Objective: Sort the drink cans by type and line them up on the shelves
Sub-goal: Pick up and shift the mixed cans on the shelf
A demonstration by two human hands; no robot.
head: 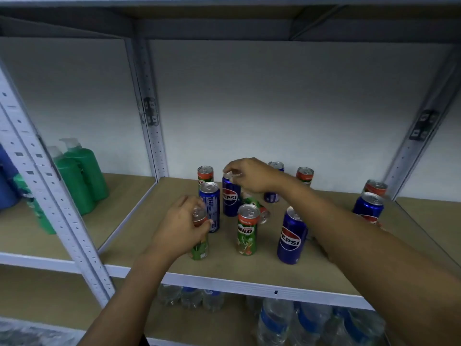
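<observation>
While the left hand (182,227) grips a Milo can (199,245) and the right hand (252,174) pinches a Pepsi can's (230,198) rim, either forearm, by my judgement, could topple the crowded neighbours.

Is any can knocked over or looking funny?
Yes. One Milo can lies on its side in the middle of the shelf, behind the upright Milo can. The other cans in view stand upright, with blue and green ones mixed together, not sorted.
</observation>
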